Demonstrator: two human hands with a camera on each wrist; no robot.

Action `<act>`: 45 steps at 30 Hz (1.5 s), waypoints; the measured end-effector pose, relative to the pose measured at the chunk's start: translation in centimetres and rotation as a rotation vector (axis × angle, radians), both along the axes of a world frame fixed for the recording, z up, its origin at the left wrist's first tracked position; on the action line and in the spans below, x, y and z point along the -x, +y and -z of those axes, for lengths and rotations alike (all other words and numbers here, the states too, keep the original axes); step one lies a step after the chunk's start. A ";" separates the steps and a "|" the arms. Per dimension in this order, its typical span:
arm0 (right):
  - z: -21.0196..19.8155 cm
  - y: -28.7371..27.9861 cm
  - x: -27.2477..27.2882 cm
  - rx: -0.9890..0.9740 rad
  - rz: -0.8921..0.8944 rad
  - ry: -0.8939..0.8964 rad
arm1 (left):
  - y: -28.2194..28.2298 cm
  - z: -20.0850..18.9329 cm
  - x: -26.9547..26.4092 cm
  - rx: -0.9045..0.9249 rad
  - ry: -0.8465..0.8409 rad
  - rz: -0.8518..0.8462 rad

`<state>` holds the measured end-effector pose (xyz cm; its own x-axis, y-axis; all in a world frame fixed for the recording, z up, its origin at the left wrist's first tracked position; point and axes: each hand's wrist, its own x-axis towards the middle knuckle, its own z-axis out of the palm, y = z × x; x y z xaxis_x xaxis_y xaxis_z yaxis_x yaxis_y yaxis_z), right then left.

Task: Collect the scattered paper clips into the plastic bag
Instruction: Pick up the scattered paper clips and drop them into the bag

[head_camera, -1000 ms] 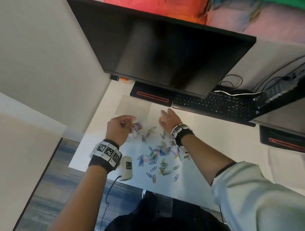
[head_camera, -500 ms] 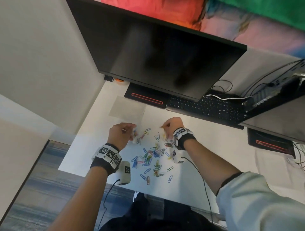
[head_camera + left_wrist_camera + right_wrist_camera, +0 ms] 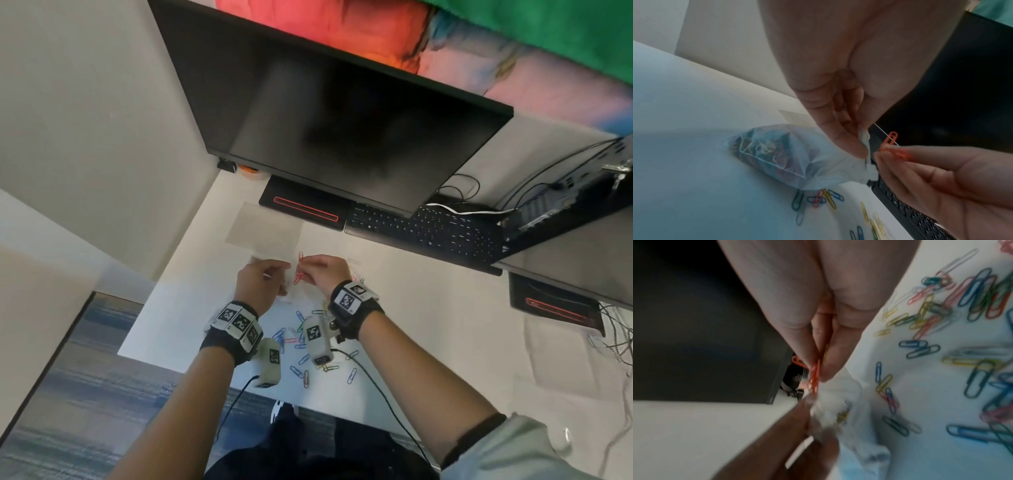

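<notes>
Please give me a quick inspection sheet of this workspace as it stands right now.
Surface: white desk, with a pale sheet lying flat near the monitor.
Job's things: clear plastic bag already holds coloured clips; loose paper clips are scattered on the desk nearer the person.
Clutter: nothing seen beyond the sheet.
Grippers: left hand pinches the bag's mouth; right hand pinches red paper clips at the opening.
Cables: wrist-camera leads run off the desk's front edge; a tangle of wires lies behind the keyboard.
Surroundings: dark monitor, beige partition wall.
</notes>
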<state>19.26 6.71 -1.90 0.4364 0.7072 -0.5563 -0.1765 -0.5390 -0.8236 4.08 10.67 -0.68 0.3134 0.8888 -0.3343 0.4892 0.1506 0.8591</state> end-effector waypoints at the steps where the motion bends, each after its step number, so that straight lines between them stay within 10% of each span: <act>1: 0.3 0.1 0.7 -0.002 -0.004 -0.089 | 0.1 0.1 0.0 0.006 0.002 -0.006; 11: -2.8 -0.3 1.4 -0.065 -0.729 -0.729 | 0.1 0.2 0.5 0.033 -0.007 0.001; 17: -0.9 0.0 -1.6 -0.078 -0.384 -0.695 | 0.6 -0.7 3.1 0.013 -0.051 -0.088; 24: 4.6 -0.7 0.6 0.110 -1.036 -0.854 | 1.3 -1.4 6.5 -0.009 -0.065 -0.203; 36: 7.0 -8.6 2.6 -0.299 -1.770 -1.227 | 0.2 -1.0 6.3 0.032 -0.103 -0.222; 45: 5.2 -9.4 -0.3 -0.244 -1.590 -1.172 | -0.9 -0.8 4.2 0.034 -0.060 -0.134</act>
